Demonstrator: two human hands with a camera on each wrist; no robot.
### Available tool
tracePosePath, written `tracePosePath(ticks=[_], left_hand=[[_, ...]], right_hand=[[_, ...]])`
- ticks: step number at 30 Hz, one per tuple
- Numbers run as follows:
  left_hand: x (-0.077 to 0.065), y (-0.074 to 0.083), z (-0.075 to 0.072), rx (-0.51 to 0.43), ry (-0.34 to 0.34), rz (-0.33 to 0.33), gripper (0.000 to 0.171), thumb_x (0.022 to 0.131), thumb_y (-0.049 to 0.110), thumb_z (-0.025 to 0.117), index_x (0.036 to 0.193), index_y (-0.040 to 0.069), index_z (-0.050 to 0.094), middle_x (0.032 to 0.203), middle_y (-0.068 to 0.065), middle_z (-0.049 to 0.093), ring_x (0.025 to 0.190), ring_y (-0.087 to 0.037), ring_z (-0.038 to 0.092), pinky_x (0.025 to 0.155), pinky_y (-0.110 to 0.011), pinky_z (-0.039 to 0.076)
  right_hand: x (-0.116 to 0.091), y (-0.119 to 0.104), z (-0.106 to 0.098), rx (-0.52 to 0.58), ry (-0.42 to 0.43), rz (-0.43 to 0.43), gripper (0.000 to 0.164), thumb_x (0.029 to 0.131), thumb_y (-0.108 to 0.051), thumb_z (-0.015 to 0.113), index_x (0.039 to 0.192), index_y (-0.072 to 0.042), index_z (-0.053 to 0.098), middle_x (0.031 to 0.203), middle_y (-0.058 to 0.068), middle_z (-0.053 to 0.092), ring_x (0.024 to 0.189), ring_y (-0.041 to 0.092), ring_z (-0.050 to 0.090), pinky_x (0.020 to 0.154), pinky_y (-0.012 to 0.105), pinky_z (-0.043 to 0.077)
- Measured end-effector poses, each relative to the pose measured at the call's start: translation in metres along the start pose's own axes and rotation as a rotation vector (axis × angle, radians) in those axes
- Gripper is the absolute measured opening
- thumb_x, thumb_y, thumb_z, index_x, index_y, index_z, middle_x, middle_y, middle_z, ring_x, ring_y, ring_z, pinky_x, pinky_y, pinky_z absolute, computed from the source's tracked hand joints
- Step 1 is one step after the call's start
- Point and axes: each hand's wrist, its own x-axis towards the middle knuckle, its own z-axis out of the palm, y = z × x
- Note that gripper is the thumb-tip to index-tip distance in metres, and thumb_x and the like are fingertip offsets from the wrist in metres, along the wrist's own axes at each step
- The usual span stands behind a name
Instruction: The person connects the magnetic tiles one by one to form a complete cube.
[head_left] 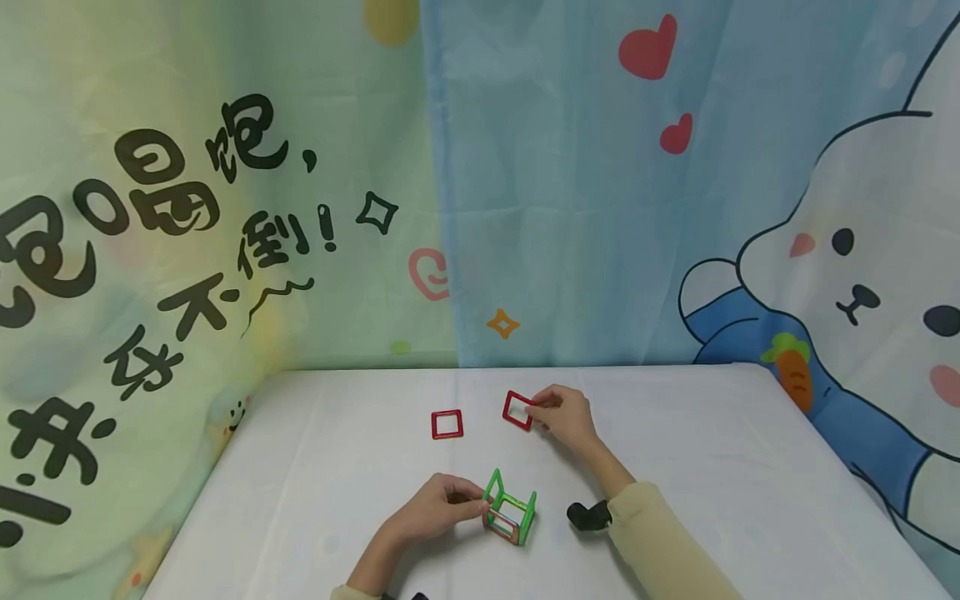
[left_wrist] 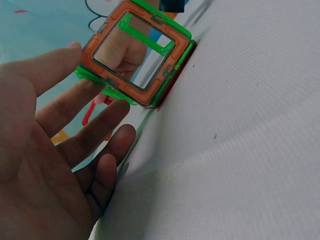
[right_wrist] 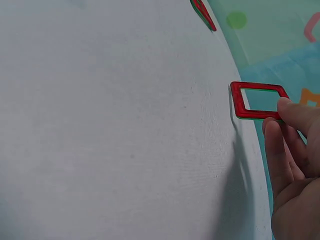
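In the head view my left hand [head_left: 442, 508] pinches the left side of a small box-like build of magnetic tiles [head_left: 527, 521] between thumb and fingers. The build has green square frames and an orange square frame [left_wrist: 125, 89], which faces the left wrist camera. A dark red edge shows along its base there. Farther back, my right hand [head_left: 567, 417] pinches a red square magnetic tile [right_wrist: 237, 101] by one corner, held up above the table. Another red square tile [head_left: 434, 426] lies on the table left of it.
A white cloth covers the table [head_left: 337, 467]. Behind it hangs a printed curtain [head_left: 540, 250] with hearts, lettering and a cartoon rabbit. A black strap piece [head_left: 589, 517] sticks out at the right sleeve.
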Motion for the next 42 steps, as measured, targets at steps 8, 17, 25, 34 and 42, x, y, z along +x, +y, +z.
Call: tracePosePath(ticks=[8,17,25,34,42], left_hand=[[0.0,0.002,0.001,-0.011,-0.004,-0.032,0.023,0.097,0.019,0.059,0.1,0.002,0.074,0.09,0.0,0.069,0.079,-0.008,0.054,0.073,-0.025,0.044],[0.003,-0.005,0.0,0.0,-0.01,-0.01,0.022,0.096,0.022,0.062,0.099,0.005,0.075,0.089,0.003,0.069,0.079,-0.007,0.053,0.072,-0.025,0.044],[0.001,-0.001,0.002,-0.004,-0.014,0.0,0.022,0.095,0.02,0.063,0.1,0.002,0.075,0.089,0.002,0.069,0.079,-0.006,0.054,0.072,-0.025,0.044],[-0.001,0.001,0.001,-0.016,-0.018,0.016,0.023,0.095,0.021,0.063,0.099,0.001,0.075,0.089,0.001,0.07,0.079,-0.006,0.055,0.072,-0.025,0.045],[0.0,-0.001,0.002,-0.011,-0.019,0.01,0.024,0.095,0.022,0.062,0.1,0.002,0.075,0.091,0.001,0.071,0.082,-0.007,0.056,0.075,-0.026,0.045]], right_hand=[[-0.022,-0.01,-0.005,0.008,-0.033,-0.041,0.012,0.083,-0.005,0.076,0.091,-0.001,0.068,0.079,0.007,0.068,0.062,0.02,0.063,0.056,0.029,0.052],[-0.051,-0.026,-0.015,0.073,-0.09,-0.052,0.012,0.083,-0.004,0.076,0.091,-0.002,0.068,0.08,0.006,0.068,0.072,0.027,0.066,0.06,0.033,0.055],[-0.083,-0.033,-0.021,0.089,-0.152,-0.063,0.011,0.083,-0.007,0.077,0.09,-0.003,0.068,0.08,0.006,0.069,0.073,0.029,0.066,0.061,0.032,0.055],[-0.101,-0.038,-0.019,0.05,-0.179,-0.1,0.009,0.083,-0.007,0.076,0.087,-0.005,0.069,0.077,0.005,0.068,0.068,0.029,0.065,0.059,0.034,0.054],[-0.106,-0.037,-0.016,0.049,-0.214,-0.133,0.007,0.085,-0.006,0.075,0.088,-0.004,0.069,0.077,0.004,0.068,0.065,0.028,0.064,0.057,0.035,0.054]])
